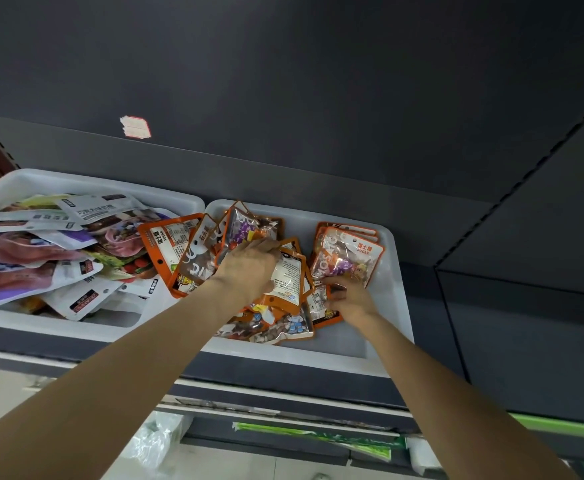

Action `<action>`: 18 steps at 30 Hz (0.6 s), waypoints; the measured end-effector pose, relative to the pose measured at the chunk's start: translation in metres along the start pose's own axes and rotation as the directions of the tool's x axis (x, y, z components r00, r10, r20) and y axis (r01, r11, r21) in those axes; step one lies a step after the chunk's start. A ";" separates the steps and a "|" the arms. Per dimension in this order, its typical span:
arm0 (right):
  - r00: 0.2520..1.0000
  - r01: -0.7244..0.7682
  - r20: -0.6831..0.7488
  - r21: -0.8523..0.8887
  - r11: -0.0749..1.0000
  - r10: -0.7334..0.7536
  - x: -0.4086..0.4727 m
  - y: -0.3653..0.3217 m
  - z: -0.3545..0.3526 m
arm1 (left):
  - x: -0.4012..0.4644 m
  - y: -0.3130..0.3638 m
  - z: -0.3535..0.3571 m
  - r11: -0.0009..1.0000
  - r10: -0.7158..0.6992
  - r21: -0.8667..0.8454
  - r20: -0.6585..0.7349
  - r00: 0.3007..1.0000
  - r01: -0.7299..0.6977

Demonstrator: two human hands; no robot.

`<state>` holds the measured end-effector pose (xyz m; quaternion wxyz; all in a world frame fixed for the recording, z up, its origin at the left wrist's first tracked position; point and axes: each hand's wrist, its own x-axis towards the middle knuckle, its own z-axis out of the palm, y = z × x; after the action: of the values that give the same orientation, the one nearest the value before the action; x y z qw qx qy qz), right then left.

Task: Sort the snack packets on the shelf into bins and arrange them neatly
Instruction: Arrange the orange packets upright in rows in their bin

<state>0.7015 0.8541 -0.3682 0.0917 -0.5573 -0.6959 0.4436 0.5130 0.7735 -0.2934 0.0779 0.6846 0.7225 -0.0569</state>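
Two white bins stand side by side on a dark shelf. The right bin (392, 306) holds a loose heap of orange-edged candy packets (179, 251) and a neater stack of the same packets (349, 258) at its back right. My left hand (249, 265) lies on top of the heap, fingers curled around an orange packet with a white printed back (289, 278). My right hand (347, 296) pinches another orange packet (321, 306) at the foot of the stack. The left bin (6, 183) is piled with white and purple snack packets (41, 251).
The dark shelf back wall (283, 81) rises behind the bins, with a torn white sticker (135, 127) on it. Bare dark shelf (508, 323) lies to the right of the bins. Below the shelf edge are lower shelves with plastic-wrapped goods (155, 441) and green packaging (318, 434).
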 end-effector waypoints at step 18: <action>0.991 0.018 -0.128 -0.028 0.999 -0.022 -0.014 -0.011 -0.032 | 0.002 0.003 0.000 1.000 -0.019 -0.003 -0.027 0.999 0.018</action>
<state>0.7192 0.8591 -0.3365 0.1332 -0.5789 -0.7000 0.3965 0.5154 0.7754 -0.2937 0.0687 0.6785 0.7299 -0.0474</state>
